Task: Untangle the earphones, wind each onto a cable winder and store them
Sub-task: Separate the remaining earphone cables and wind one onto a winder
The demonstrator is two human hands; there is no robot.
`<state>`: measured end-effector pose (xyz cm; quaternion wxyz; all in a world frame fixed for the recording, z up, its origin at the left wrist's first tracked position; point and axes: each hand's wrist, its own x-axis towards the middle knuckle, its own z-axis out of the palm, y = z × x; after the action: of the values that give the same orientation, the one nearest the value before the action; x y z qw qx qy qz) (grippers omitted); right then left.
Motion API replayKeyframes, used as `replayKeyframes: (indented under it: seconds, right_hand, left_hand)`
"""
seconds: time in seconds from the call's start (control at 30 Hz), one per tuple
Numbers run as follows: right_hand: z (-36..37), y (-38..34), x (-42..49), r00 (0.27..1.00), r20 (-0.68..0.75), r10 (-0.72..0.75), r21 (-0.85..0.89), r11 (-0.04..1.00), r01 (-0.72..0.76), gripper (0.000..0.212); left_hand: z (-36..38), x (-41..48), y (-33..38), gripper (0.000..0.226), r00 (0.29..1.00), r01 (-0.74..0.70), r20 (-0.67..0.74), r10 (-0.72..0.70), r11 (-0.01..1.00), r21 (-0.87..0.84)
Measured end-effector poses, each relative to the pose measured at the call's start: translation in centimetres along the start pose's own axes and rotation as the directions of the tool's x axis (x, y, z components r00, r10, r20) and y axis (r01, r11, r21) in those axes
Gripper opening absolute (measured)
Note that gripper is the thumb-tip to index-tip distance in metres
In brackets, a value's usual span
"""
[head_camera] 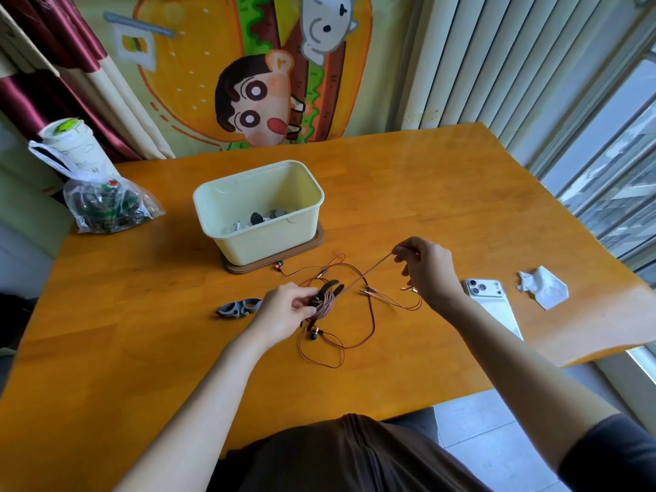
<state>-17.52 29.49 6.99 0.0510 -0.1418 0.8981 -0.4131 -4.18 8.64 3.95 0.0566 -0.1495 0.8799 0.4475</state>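
Earphone cord (365,273), reddish-brown, drawn taut above an orange wooden table (443,193). Grips a dark cable winder (324,300) in the left hand (284,308), fingers curled round it, several turns of cord bunched on its middle. Pinches the taut stretch between thumb and fingertips of the right hand (427,269), raised to the right of the winder. Rest of the cord in loose loops (371,324) on the table between and below the two hands; one earbud (314,334) just beneath the left hand, another earbud (279,266) near the foot of a cream plastic box (262,207). Box upright on a brown base (321,239) behind the hands, a few small dark and pale items at its bottom, too small to tell apart. Spare grey winder (238,307) flat on the table, just left of the left hand. White phone (491,301) face down beside the right forearm, crumpled tissue (543,285) farther right, clear plastic bag (106,205) at the far left edge.
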Motion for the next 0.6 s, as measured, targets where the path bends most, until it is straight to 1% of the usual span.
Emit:
replayKeyframes:
  seconds: [0.03,0.07,0.13,0.2,0.27,0.33,0.4,0.5,0.6]
  right_hand:
    - [0.1,-0.2,0.0,1.000,-0.011,0.000,0.013,1.000,0.000,0.012]
    - [0.2,-0.3,0.1,1.000,-0.019,0.005,0.024,1.000,-0.005,0.013]
    - [0.4,-0.3,0.2,0.999,-0.031,0.024,0.047,0.999,-0.023,0.013]
    - [0.6,-0.4,0.2,0.998,-0.035,0.043,0.068,0.997,-0.041,0.013]
    - [1.0,-0.6,0.0,0.997,-0.036,0.067,0.081,0.995,-0.064,0.014]
    - [1.8,-0.7,-0.6,0.996,-0.026,0.091,0.081,0.993,-0.088,0.016]
    - [3.0,-1.0,-1.8,0.996,0.006,0.090,0.072,0.993,-0.091,0.017]
    - [4.9,-2.1,-3.9,0.996,0.070,0.052,0.076,0.995,-0.057,0.018]
    - [6.0,-3.6,-5.4,0.993,0.106,-0.043,0.049,0.998,0.038,0.019]
  left_hand:
    - [-0.1,0.0,0.1,0.041,0.998,-0.017,0.056,0.019,1.000,-0.022]
    - [-0.2,-0.2,0.2,0.041,0.992,-0.039,0.116,0.049,0.995,-0.088]
    - [-0.2,-0.8,0.7,0.042,0.973,-0.064,0.195,0.126,0.953,-0.295]
    - [-0.3,-1.1,1.3,0.037,0.967,-0.080,0.179,0.183,0.881,-0.466]
    - [-0.4,-1.2,2.0,0.033,0.967,-0.094,0.137,0.217,0.797,-0.596]
    - [-0.5,-1.0,2.9,0.033,0.971,-0.088,0.091,0.223,0.681,-0.727]
    - [-0.7,-0.6,3.6,0.033,0.982,-0.072,0.038,0.183,0.556,-0.828]
    - [-0.8,0.3,4.5,0.031,0.995,-0.085,-0.060,0.076,0.396,-0.914]
    - [-0.7,1.2,4.8,0.029,0.988,-0.105,-0.130,-0.077,0.268,-0.958]
